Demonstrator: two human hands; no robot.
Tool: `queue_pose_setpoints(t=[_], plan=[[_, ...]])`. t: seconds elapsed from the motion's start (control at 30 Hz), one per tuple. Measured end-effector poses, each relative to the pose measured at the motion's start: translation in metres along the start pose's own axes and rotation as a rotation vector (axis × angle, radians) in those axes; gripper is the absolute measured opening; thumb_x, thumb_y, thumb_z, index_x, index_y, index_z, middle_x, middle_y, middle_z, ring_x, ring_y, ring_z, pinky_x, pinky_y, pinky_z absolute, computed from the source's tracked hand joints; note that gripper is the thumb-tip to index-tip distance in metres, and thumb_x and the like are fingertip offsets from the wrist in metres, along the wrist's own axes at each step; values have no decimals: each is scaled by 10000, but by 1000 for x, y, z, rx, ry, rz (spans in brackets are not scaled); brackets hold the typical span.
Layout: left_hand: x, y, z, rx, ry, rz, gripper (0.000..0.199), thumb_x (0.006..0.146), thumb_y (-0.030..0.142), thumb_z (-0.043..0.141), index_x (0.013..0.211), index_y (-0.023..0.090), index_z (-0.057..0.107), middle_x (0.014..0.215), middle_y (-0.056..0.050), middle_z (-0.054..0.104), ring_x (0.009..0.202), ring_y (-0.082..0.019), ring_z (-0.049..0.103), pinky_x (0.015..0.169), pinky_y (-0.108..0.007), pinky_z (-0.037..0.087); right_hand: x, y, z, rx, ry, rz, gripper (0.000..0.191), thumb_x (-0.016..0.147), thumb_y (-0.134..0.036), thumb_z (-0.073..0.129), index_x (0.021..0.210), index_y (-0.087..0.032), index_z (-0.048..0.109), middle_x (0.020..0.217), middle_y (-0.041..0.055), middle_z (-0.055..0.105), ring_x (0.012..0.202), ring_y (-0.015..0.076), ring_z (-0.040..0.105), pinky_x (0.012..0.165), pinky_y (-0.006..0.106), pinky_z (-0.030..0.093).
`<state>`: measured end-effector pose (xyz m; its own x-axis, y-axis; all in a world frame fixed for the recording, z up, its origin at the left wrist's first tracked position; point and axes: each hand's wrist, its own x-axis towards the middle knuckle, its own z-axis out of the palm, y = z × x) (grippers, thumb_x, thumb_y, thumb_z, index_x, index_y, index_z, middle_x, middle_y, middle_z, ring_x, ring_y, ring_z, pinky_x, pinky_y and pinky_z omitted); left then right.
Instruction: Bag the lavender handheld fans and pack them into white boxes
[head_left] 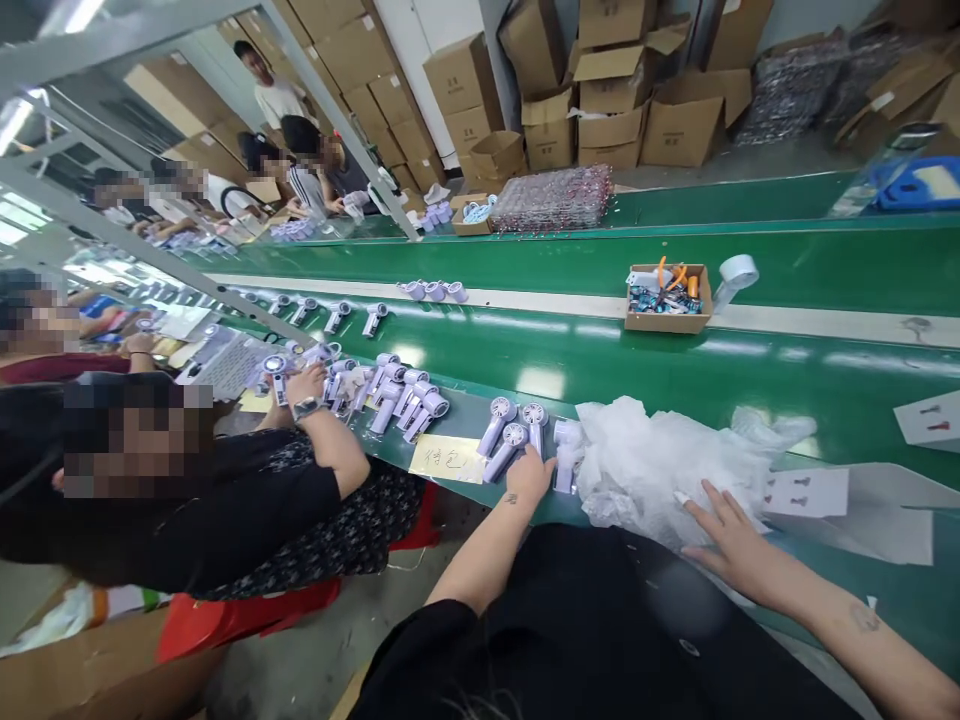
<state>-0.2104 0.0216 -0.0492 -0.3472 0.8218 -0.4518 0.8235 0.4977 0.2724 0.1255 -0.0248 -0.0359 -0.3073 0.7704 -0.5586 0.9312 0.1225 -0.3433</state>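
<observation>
Lying on the green table (466,412) against the left hand (531,474), a lilac fan (498,460) slants lengthwise, its round, slotted head (515,435) away and rightward; whether that grip pinches, I cannot tell. The right hand (726,532) spreads over crinkled white bags (637,455).

Shining green across the surface (525,345), turning off-white along the strip (555,301). Showing pale lilac on the fans (499,462), milky white on the bags (645,465). Glowing pale yellow on the label (448,458), with dark writing. Showing white on the cards (806,492), with small reddish and greyish prints. Looking brown on the box (667,322) and cartons (461,75), bright orange on the handles (662,270). Flashing blue on the tray (919,187), red on the stool (214,620). Wearing plain black on the near shirt (600,620), pale mottling over black on the co-worker's skirt (315,550).
</observation>
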Motion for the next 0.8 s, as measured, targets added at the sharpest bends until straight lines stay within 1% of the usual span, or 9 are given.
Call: queue_pose_setpoints(t=[0.1,0.2,0.3,0.4,0.53,0.63,0.7,0.73,0.8], plan=[[6,7,5,-24,-30,-66,407,864,409,478,1088,76,543,1072,-246,627,1054,-330,593,892,-409,424,-25,-11,-37,32,83,-10,631,752,-529,518,1283,-190,531,1480,153,325,1366,387,234,1031,526,328],[10,4,-3,-81,-98,-75,335,796,407,567,898,93,620,950,-223,670,949,-321,638,816,-375,464,-48,-26,-69,227,126,-35,422,794,-574,470,985,-245,653,1106,132,650,1023,339,582,845,456,460],[10,2,-15,-180,-168,-73,292,777,394,574,753,109,631,737,-156,685,710,-247,669,665,-306,491,-59,-39,-83,592,80,-71,396,825,-578,461,688,-231,594,694,51,633,660,208,575,611,324,453],[-1,8,-29,-308,-196,-64,429,879,435,372,808,96,626,681,-112,671,480,-140,591,478,-239,442,-58,-46,-80,1080,77,-27,333,805,-528,559,700,-212,561,564,-19,547,500,114,476,484,236,376],[-37,32,-39,-604,-316,12,526,882,512,295,864,94,612,613,-57,636,328,-71,446,325,-194,279,-29,-60,-74,1734,38,104,275,767,-446,658,878,-208,575,651,-10,621,523,103,552,477,206,419],[-64,64,-37,-776,-632,190,519,808,588,436,862,100,606,572,-27,612,327,-76,449,317,-183,237,4,-77,-76,2006,-71,72,310,757,-422,675,965,-218,568,940,66,692,814,199,661,715,329,535],[-61,90,-36,-670,-788,362,527,778,617,485,843,110,615,611,-35,629,396,-97,515,361,-186,305,22,-82,-78,2071,23,92,271,765,-392,669,940,-204,583,898,58,696,785,202,663,715,342,549],[-50,104,-37,-600,-743,441,512,794,605,479,847,117,622,660,-47,646,466,-115,559,409,-199,364,28,-81,-79,2078,126,126,253,763,-368,674,930,-196,592,848,45,693,733,187,657,673,319,555],[-15,132,-39,-456,-411,572,433,842,526,470,937,136,631,845,-78,671,707,-164,628,596,-258,478,33,-73,-83,2055,279,207,233,752,-322,690,917,-184,601,780,25,677,653,156,635,589,269,549]])
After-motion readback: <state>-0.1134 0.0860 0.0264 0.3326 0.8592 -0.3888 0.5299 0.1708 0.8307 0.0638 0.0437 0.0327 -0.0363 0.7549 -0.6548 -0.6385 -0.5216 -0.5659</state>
